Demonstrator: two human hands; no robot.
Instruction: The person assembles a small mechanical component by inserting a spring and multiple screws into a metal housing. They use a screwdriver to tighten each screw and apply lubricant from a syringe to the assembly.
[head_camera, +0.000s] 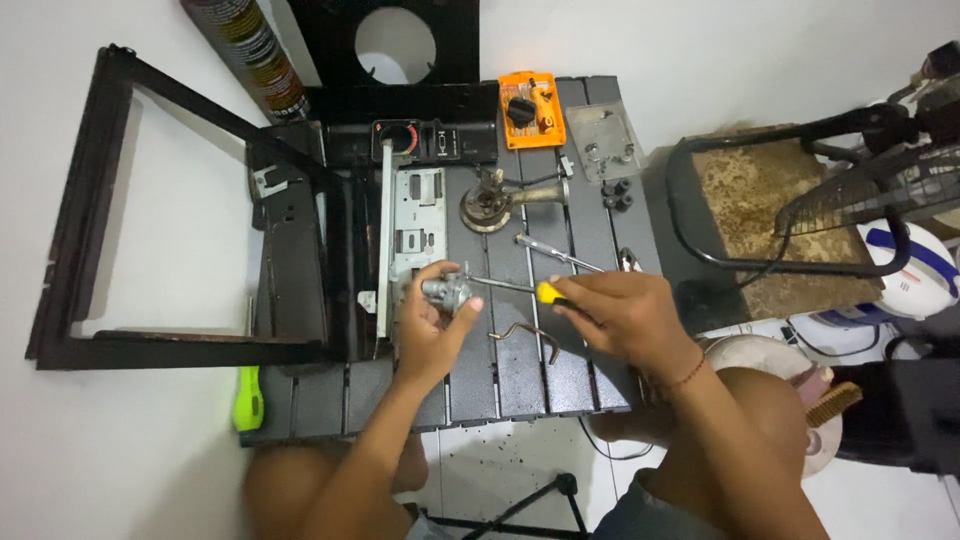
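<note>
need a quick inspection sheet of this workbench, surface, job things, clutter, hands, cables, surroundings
surface: dark slatted table, speckled, crowded at the far end
job's things: small grey metal valve part and yellow-handled screwdriver, tip at the part
clutter: brass burner, loose chrome tool, bent wire hook, orange bit case, clear bag of screws, grey metal plate
grippers: left hand holds the valve part; right hand grips the screwdriver
cables: black cable on the floor below the table edge
surroundings: black metal frame on the white floor, fan grille at right, green object at the table's left edge
</note>
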